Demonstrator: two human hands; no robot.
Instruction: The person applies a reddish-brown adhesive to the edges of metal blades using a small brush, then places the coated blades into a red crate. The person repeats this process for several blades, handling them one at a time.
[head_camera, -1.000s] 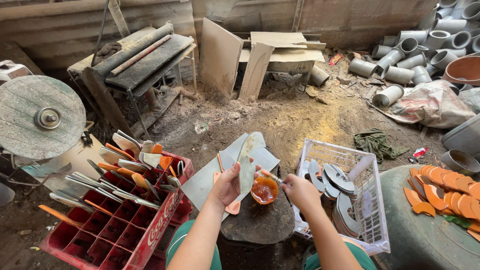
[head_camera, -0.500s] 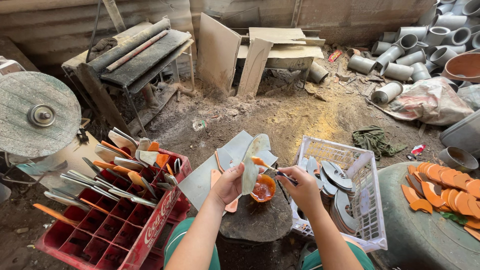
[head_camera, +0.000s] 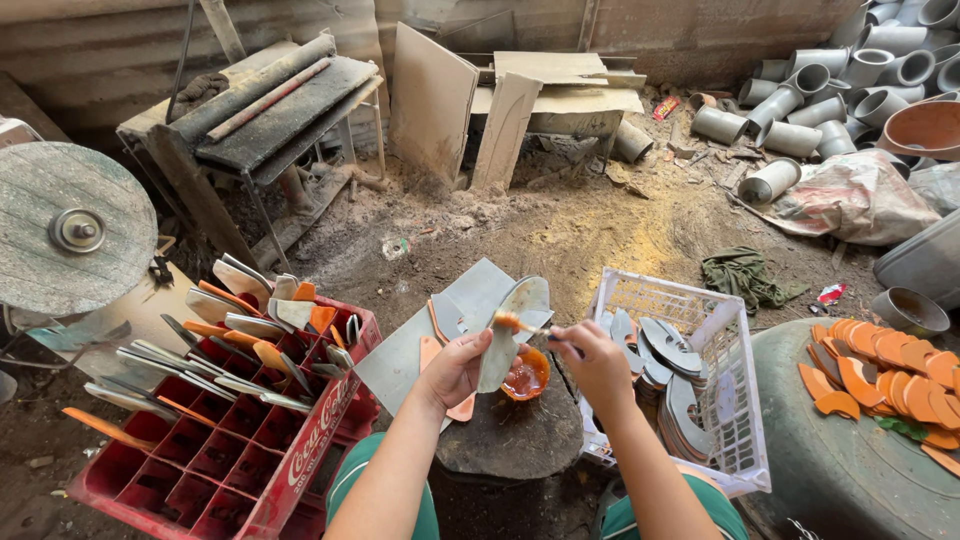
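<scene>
My left hand (head_camera: 455, 368) holds a grey curved blade-shaped piece (head_camera: 510, 330) upright by its lower end. My right hand (head_camera: 598, 362) grips a small brush (head_camera: 525, 326) whose orange-wet tip touches the middle of the piece. Just below sits a small bowl of orange paint (head_camera: 525, 378) on a dark round stump (head_camera: 510, 440). An orange painted piece (head_camera: 432, 352) lies on a grey slab (head_camera: 440, 325) to the left of my hand.
A red bottle crate (head_camera: 240, 440) at the left holds several painted pieces. A white plastic basket (head_camera: 730, 400) at the right holds grey pieces. Orange pieces (head_camera: 890, 375) lie on a green drum. A grinding wheel (head_camera: 60, 230), boards and grey pipe fittings (head_camera: 800, 100) stand further off.
My right hand has brought the brush from the paint bowl up onto the grey piece. My left hand has kept hold of the piece, raising it slightly.
</scene>
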